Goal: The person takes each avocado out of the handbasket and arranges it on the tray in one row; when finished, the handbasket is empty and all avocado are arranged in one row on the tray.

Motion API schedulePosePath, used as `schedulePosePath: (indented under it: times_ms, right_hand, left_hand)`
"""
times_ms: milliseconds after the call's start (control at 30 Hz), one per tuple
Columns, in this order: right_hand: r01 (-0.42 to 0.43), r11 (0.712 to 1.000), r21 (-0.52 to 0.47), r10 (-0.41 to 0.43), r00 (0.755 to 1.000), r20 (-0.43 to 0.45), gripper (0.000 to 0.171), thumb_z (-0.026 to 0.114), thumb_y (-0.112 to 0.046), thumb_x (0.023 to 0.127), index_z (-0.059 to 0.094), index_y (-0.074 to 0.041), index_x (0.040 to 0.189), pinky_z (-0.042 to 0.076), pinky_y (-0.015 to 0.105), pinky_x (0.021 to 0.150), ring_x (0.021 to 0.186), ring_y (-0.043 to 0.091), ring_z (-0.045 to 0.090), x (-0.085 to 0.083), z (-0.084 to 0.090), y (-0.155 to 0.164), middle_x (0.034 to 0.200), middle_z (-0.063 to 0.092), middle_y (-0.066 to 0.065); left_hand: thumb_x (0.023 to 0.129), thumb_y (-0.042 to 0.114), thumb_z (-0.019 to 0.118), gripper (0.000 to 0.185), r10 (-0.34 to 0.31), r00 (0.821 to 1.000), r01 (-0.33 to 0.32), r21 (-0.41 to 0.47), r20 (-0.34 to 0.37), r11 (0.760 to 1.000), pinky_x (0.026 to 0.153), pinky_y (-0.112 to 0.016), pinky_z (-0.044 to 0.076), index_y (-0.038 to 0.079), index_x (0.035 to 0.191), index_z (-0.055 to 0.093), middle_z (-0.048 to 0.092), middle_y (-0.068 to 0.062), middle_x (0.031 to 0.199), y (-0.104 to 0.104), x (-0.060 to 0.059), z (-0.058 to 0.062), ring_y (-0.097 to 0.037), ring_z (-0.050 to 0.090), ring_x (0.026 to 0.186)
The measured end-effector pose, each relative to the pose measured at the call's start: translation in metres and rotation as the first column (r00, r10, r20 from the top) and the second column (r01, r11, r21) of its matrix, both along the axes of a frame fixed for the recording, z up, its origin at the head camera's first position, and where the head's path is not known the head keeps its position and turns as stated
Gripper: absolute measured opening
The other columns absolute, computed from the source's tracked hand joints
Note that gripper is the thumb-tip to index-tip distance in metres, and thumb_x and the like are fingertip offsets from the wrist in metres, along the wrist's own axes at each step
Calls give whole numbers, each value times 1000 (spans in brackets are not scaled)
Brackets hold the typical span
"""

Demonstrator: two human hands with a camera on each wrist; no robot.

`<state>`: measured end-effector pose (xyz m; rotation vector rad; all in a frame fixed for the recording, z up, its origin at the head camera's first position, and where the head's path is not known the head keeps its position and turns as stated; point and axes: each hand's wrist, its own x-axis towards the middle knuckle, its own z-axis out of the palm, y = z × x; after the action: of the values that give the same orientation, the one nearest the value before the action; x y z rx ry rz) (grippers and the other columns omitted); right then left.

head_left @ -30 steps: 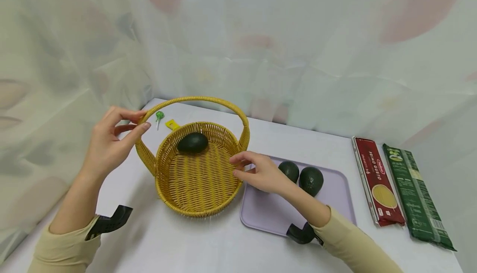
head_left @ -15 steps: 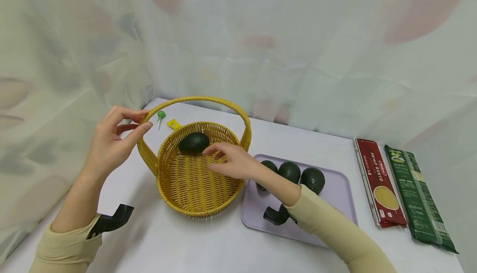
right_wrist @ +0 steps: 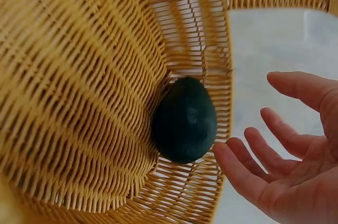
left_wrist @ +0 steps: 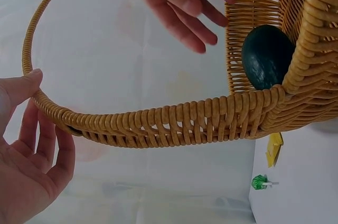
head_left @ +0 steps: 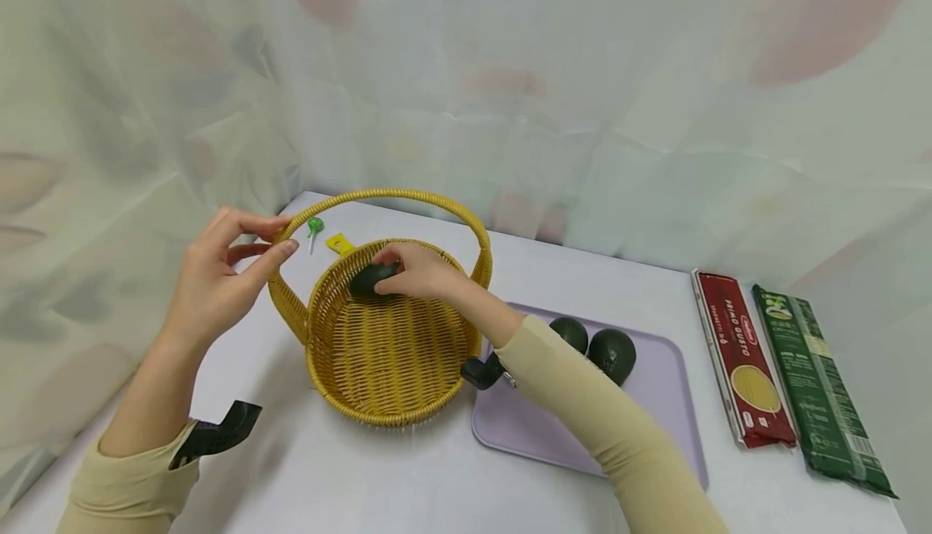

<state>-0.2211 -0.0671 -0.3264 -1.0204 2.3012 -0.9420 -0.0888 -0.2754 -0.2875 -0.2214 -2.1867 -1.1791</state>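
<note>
A yellow wicker basket [head_left: 320, 356] stands on the white table with one dark green avocado [head_left: 364, 279] at its far wall. My left hand [head_left: 273, 235] pinches the left end of the basket's handle [head_left: 393, 192], thumb on top and fingers below, as the left wrist view shows [left_wrist: 31, 129]. My right hand [head_left: 408, 267] reaches into the basket over that avocado. In the right wrist view its fingers [right_wrist: 248, 179] are spread beside the avocado [right_wrist: 185, 121], not curled round it. Two more avocados [head_left: 569, 332] [head_left: 612, 353] lie on the lilac tray [head_left: 539, 429].
A red spaghetti packet [head_left: 739, 356] and a green one [head_left: 808, 388] lie at the right of the table. A small green item [head_left: 314, 226] and a yellow one [head_left: 338, 243] lie behind the basket. Sheer curtain hangs around the table's far edges.
My right hand has moved from the tray's left edge leftward into the basket, ending over the avocado there. My left hand has stayed on the handle.
</note>
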Motion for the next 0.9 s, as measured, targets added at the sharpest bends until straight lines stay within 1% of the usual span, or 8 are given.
schedulePosePath:
  times_ms: [133,333,467,567,733,800,900]
  right_hand:
    - [32,999,6,-32,999,-28,44,69,-19,92,57,-11,133,46,32,96,122,24,51,-10,-7,-9,135,54,9]
    - [69,998,-14,-69,997,-41,44,71,-17,90,58,-11,132,46,36,97,123,25,50,-19,-18,-14,134,55,9]
    - [98,995,-24,-99,995,-30,43,72,-17,90,60,-12,131,47,36,96,123,25,50,-24,-27,-16,135,56,8]
    - [116,993,-24,-117,993,-6,44,72,-17,89,60,-13,131,47,36,96,123,24,50,-28,-34,-16,134,56,6]
    - [93,995,-29,-92,995,36,46,73,-15,89,59,-12,132,46,35,99,125,23,50,-32,-42,-13,135,56,5]
    - [71,997,-26,-70,997,36,47,73,-16,89,58,-12,133,46,33,98,125,23,50,-33,-44,-12,136,55,5]
    - [38,999,5,-38,999,14,51,75,-21,87,58,-15,135,46,29,96,123,20,51,-34,-46,-12,137,54,2]
  left_hand:
    - [82,-10,71,20,2,1000,-2,-3,1,1000,82,-12,50,-7,101,65,60,1,101,2,1,0,-12,56,93]
    - [81,-12,71,21,-11,1000,11,3,-9,1000,82,-12,50,-7,101,65,60,2,102,5,1,0,-12,56,92]
    - [80,-13,70,22,-15,1000,15,12,-15,1000,82,-12,50,-7,101,65,60,2,103,5,0,-1,-12,56,93]
    - [80,-13,71,23,-17,1000,18,7,-19,1000,82,-12,50,-7,101,65,60,2,102,5,0,-2,-12,56,93]
    - [80,-14,70,23,-21,1000,21,6,-20,1000,82,-12,50,-8,101,65,60,2,101,5,1,-2,-10,56,93]
    - [80,-15,70,23,-26,999,26,12,-27,1000,82,-12,50,-8,101,65,61,3,102,5,1,-2,-10,56,93]
    - [80,-15,70,23,-34,999,34,19,-31,999,82,-12,50,-8,101,65,61,3,103,5,2,-1,-10,56,93]
